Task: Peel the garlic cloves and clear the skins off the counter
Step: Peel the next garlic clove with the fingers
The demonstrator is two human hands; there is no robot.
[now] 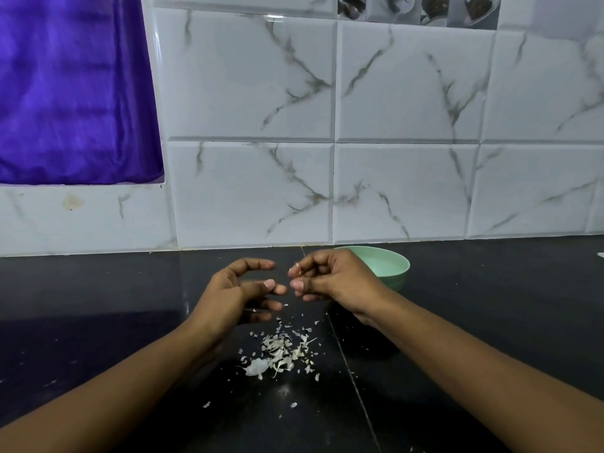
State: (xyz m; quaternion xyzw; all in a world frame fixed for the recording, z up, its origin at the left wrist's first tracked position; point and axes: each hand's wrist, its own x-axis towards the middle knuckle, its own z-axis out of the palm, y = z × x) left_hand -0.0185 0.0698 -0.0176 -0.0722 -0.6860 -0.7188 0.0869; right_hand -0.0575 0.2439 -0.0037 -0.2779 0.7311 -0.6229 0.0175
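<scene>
Both hands hang over the middle of the black counter [98,322], close to each other but not touching. The left hand [242,289] is loosely curled, its fingers spread apart and holding nothing, with the tips pointing right. The right hand [330,279] is curled tighter, and its fingertips pinch a pale scrap [296,265] of skin. Whether a clove sits inside that curl cannot be told.

The skins [281,351] lie in a loose pile on the counter just near of the hands, between the two forearms. Smaller flakes are scattered toward the hands, and a few strays lie nearer still.

A green bowl [389,263] stands just behind the right hand, partly hidden by it, close to the tiled wall [248,191] that bounds the far edge of the counter. A thin seam [343,351] runs from the wall toward the near right, passing just right of the pile. Bare counter stretches left of the left forearm and right of the bowl. A purple curtain [72,93] hangs at far left, above the wall's lowest tiles.
</scene>
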